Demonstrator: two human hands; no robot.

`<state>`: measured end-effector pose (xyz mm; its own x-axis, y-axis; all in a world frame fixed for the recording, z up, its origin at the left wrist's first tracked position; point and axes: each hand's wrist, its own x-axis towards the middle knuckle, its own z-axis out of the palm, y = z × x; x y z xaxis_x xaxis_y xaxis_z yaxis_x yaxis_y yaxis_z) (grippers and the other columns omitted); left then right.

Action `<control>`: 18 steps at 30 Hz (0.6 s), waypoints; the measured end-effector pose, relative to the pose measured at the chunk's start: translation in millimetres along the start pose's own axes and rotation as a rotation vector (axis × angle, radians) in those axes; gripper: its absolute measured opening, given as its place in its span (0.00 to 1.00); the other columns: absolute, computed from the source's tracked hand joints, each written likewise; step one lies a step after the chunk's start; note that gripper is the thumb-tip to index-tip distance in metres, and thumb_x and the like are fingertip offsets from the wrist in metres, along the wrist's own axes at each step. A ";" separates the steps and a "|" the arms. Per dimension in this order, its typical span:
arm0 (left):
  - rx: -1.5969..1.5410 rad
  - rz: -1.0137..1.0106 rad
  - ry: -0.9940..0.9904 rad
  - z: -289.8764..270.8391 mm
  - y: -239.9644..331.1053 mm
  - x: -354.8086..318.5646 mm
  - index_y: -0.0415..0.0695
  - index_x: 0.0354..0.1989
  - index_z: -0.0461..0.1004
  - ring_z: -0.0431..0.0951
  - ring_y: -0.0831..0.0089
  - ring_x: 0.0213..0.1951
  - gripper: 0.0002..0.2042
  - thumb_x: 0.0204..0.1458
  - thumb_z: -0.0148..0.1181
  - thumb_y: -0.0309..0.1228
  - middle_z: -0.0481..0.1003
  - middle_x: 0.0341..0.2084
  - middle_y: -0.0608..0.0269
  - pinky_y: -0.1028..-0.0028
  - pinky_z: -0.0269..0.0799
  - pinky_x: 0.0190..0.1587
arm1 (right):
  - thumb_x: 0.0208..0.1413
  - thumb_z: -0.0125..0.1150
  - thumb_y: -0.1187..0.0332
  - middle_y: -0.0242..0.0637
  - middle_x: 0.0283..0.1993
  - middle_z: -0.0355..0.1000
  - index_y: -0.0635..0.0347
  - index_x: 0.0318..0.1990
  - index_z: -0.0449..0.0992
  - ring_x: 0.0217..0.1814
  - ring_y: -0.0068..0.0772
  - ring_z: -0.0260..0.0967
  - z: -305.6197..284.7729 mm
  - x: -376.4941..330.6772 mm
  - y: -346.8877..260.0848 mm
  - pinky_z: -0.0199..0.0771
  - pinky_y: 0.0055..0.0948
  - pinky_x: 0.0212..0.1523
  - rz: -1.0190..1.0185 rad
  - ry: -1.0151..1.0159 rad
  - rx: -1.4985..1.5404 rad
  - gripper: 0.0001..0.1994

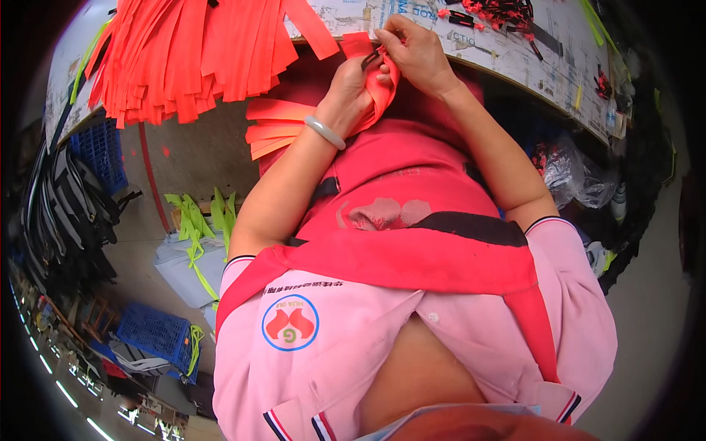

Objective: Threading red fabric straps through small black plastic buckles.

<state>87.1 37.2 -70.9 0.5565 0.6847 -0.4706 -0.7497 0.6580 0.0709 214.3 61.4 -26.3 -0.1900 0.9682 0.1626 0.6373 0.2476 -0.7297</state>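
My left hand (354,87), with a pale bangle at the wrist, is closed round a bunch of orange-red fabric strips (382,92) at the table's near edge. Their loose ends (276,126) fan out to the left, under my forearm. A small black piece (370,60) shows by the left fingers. Close beside it, my right hand (418,55) is raised, with thumb and forefinger pinched together above the strips' upper end. Whatever is in that pinch is too small to make out.
A large pile of similar strips (195,55) hangs over the edge of the worktable (441,44). Small red-and-black pieces (507,18) lie at the far right. Black straps (62,213) hang at left. Blue crates (154,334) and yellow-green strips (193,224) are lower down.
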 end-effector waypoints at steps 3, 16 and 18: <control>0.390 0.258 0.083 3.0 4.0 -20.4 0.36 0.37 0.73 0.70 0.80 0.20 0.06 0.54 0.57 0.26 0.73 0.23 0.66 0.82 0.66 0.24 | 0.57 0.57 0.61 0.34 0.20 0.70 0.62 0.35 0.73 0.16 0.21 0.64 -15.5 -14.9 -5.4 0.64 0.22 0.19 0.332 -0.176 0.343 0.12; 0.982 0.790 -0.015 37.6 12.2 -92.4 0.38 0.36 0.76 0.71 0.86 0.27 0.04 0.54 0.59 0.23 0.75 0.26 0.71 0.85 0.66 0.29 | 0.56 0.60 0.69 0.23 0.29 0.71 0.61 0.39 0.75 0.24 0.09 0.58 -43.7 -49.2 -62.7 0.58 0.12 0.23 0.186 -0.186 0.598 0.07; 1.006 0.855 -0.033 42.2 12.3 -94.6 0.38 0.36 0.76 0.70 0.86 0.27 0.03 0.54 0.59 0.23 0.74 0.26 0.71 0.85 0.65 0.29 | 0.56 0.61 0.69 0.24 0.29 0.70 0.61 0.39 0.75 0.25 0.09 0.58 -45.3 -51.2 -63.5 0.58 0.12 0.24 0.197 -0.199 0.633 0.07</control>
<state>40.3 -6.2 11.6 0.0623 0.9957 0.0691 -0.2829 -0.0487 0.9579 217.4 -2.2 41.8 -0.2869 0.9533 -0.0938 0.1267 -0.0593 -0.9902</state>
